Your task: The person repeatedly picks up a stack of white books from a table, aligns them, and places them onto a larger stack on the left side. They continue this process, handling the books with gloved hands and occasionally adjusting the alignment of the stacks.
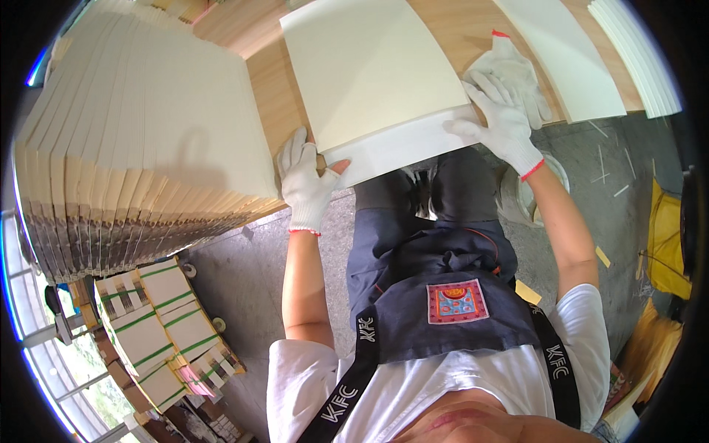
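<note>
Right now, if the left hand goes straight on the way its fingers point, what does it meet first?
Likely the bare wooden table: the left hand points along the gap between the held paper and the big fanned stack. Depth is unclear.

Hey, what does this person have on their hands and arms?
Both the left hand and the right hand wear white knitted work gloves with a thin red trim at the cuff. The forearms are bare; short white sleeves end above the elbows.

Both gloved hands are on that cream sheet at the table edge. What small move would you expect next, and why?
Probably sliding the cream sheet fully onto the table: its near edge overhangs, with the left hand pinching one corner and the right hand pressing the other.
</note>
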The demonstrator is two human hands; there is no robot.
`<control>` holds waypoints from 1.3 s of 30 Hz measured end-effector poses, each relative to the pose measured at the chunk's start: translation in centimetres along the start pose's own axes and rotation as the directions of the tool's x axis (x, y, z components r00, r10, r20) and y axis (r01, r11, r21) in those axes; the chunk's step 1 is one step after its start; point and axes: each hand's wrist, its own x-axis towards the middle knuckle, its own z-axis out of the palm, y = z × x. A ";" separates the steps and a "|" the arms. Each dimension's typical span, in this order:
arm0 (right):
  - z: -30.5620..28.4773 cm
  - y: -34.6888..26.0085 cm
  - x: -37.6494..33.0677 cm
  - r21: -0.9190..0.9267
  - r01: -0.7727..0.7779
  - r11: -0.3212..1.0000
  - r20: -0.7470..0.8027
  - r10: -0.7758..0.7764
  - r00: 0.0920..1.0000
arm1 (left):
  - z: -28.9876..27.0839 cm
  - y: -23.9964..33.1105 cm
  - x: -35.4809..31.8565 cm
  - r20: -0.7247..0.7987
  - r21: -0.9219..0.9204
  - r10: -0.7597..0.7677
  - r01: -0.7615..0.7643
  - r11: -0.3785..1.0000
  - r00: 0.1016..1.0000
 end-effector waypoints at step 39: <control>1.1 1.3 0.0 0.054 0.038 0.998 -0.092 -0.033 0.995 | -0.6 2.3 0.1 -0.086 -0.054 -0.022 0.018 0.998 0.996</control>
